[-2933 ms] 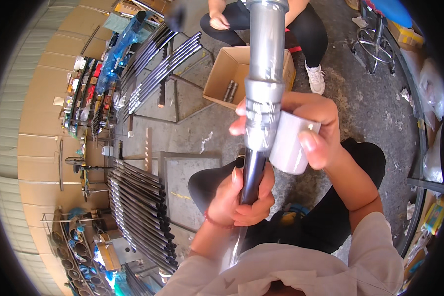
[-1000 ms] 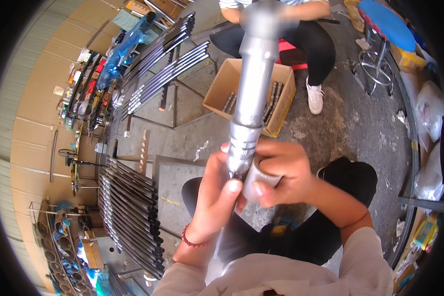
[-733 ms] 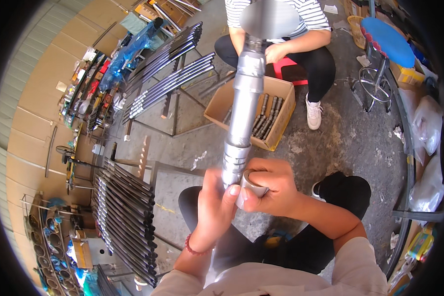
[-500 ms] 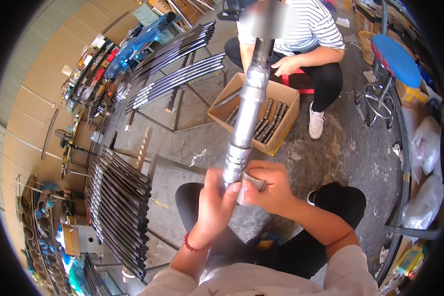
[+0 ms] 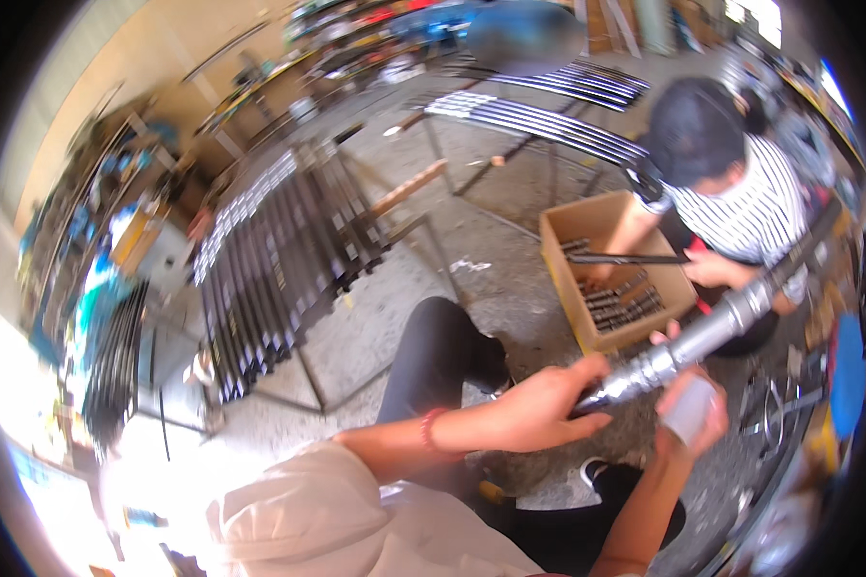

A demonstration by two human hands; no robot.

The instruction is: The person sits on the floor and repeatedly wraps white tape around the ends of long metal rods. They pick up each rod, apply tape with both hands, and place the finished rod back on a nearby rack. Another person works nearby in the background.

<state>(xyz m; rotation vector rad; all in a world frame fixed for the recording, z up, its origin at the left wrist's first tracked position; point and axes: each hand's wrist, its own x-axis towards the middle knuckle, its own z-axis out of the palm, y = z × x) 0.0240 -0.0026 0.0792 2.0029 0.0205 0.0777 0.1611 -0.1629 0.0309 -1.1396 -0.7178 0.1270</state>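
Note:
A long silvery metal rod [image 5: 698,338] with stepped collars slants up to the right, its far part darker. Around its near end my left hand [image 5: 548,404] is closed, with a red bead bracelet on the wrist. My right hand [image 5: 707,428] is beside the rod, a little farther along, gripping a pale folded sheet [image 5: 690,410]. Some fingertips show on the rod's far side. Motion blur hides whether the sheet touches the metal.
A co-worker [image 5: 731,192] in a striped shirt reaches into a cardboard box [image 5: 597,338] of ridged metal pieces. Black rods [image 5: 279,260] lie in a row on a left rack, and shinier rods [image 5: 548,125] on a farther one. A blue-topped stool [image 5: 845,375] stands at right.
My view has swung, so the racks and box appear farther right. The rod now tilts to the right. My right hand has moved from the rod's near end to farther along it, keeping the sheet.

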